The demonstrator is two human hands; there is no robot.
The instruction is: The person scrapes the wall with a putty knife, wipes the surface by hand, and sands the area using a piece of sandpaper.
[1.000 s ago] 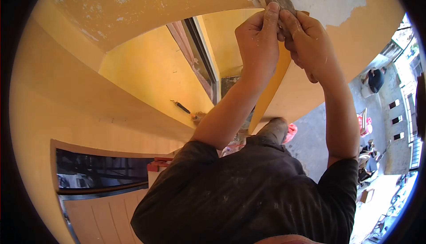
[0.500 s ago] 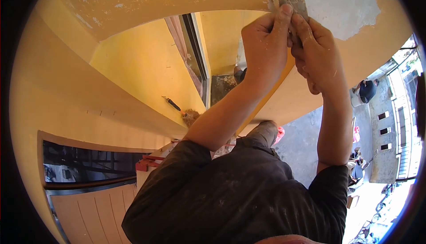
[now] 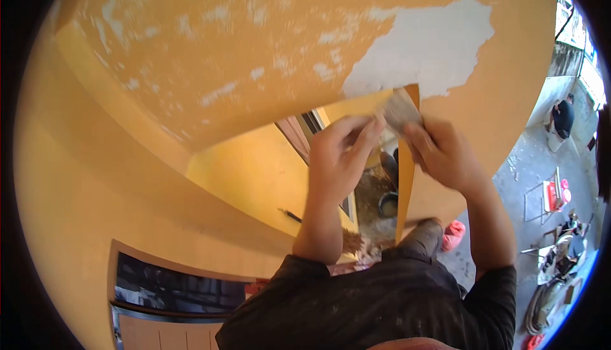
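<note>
A flat scraper blade point(image 3: 401, 109) is held up between my hands, just below a grey-white bare patch point(image 3: 423, 48) on the orange ceiling surface point(image 3: 267, 6). My right hand point(image 3: 442, 149) has its fingers closed round the scraper's lower right part. On the other side, my left hand point(image 3: 344, 149) is raised with thumb and forefinger brought together at the blade's left edge; motion blurs the fingertips, so whether they touch the blade is unclear.
A dark-handled tool point(image 3: 291, 215) and a brown brush head point(image 3: 352, 242) rest on the yellow ledge below. A black bucket point(image 3: 387, 204) stands lower down. At the right are another person point(image 3: 562, 118), a red-topped stool point(image 3: 551, 197) and a pink bag point(image 3: 453, 235).
The view has shifted, showing more of the ceiling. Both hands and the scraper are now lower, off the patch's edge, and my left hand has moved slightly apart from my right.
</note>
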